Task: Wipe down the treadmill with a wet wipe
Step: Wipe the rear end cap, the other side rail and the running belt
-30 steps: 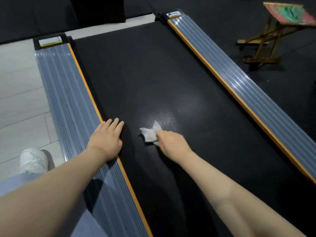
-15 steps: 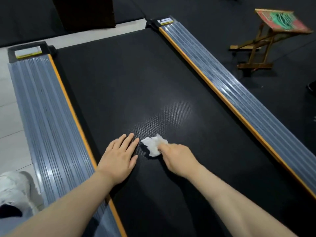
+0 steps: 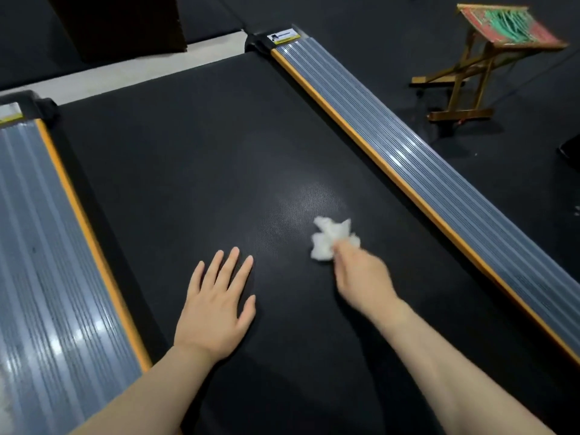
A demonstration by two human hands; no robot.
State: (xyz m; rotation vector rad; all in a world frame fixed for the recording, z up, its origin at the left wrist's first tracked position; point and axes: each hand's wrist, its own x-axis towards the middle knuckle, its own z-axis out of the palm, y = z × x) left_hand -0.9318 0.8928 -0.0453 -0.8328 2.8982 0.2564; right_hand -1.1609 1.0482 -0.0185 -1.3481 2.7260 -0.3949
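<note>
The right hand (image 3: 361, 276) has its grip closed around a crumpled wet wipe (image 3: 329, 243), pressing it onto the black treadmill belt (image 3: 188, 171). The left hand (image 3: 216, 304) lies flat, fingers spread, on the belt nearby.

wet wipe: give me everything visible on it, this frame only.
The wet wipe is white, crumpled into an irregular wad with loose points sticking up and out, and slightly motion-blurred. The right hand pinches it from its near side, hiding that edge. It sits against the black textured treadmill belt, right of the flat left hand, which does not touch it.
</note>
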